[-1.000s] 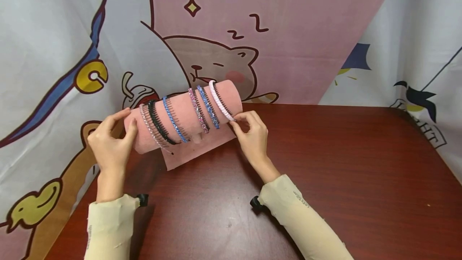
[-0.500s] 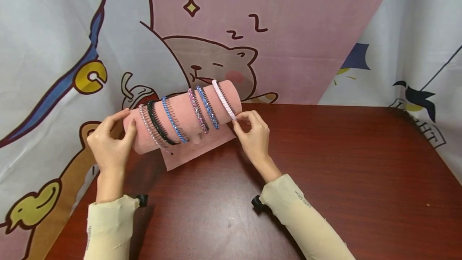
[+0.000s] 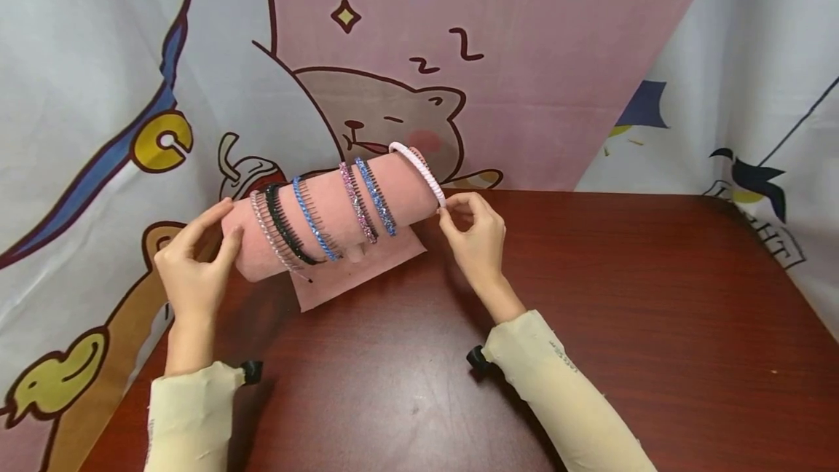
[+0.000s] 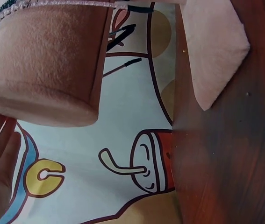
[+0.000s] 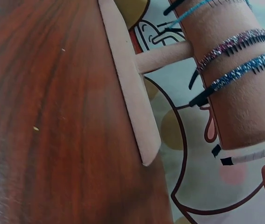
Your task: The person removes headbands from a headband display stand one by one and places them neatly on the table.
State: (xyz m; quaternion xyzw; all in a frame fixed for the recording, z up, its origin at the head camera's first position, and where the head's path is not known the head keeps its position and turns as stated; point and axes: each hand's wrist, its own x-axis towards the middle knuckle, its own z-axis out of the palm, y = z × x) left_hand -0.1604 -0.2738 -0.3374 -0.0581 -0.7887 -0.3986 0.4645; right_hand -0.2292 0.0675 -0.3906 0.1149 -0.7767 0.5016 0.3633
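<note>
A pink plush headband stand (image 3: 331, 199) has a horizontal roll on a short post over a flat base (image 3: 370, 272). My left hand (image 3: 193, 268) holds the roll's left end, thumb in front and fingers around the end. My right hand (image 3: 477, 242) pinches the lower end of a pale pink headband (image 3: 424, 169), which sits at the roll's right rim. Along the roll are a blue glitter headband (image 3: 376, 197), a pink glitter headband (image 3: 358, 202), a blue striped headband (image 3: 314, 218), a black headband (image 3: 285, 224) and a clear pinkish headband (image 3: 270, 235). In the right wrist view, the pale headband's (image 5: 251, 155) dark tips show.
The stand is on a dark red wooden table (image 3: 419, 377), near the back and left. Behind the table hangs a printed cloth (image 3: 557, 57) with a cartoon bear, and it continues along both sides.
My right hand has shifted right, drawing the pale pink headband along the roll to its right end. The left hand keeps its place at the left end.
</note>
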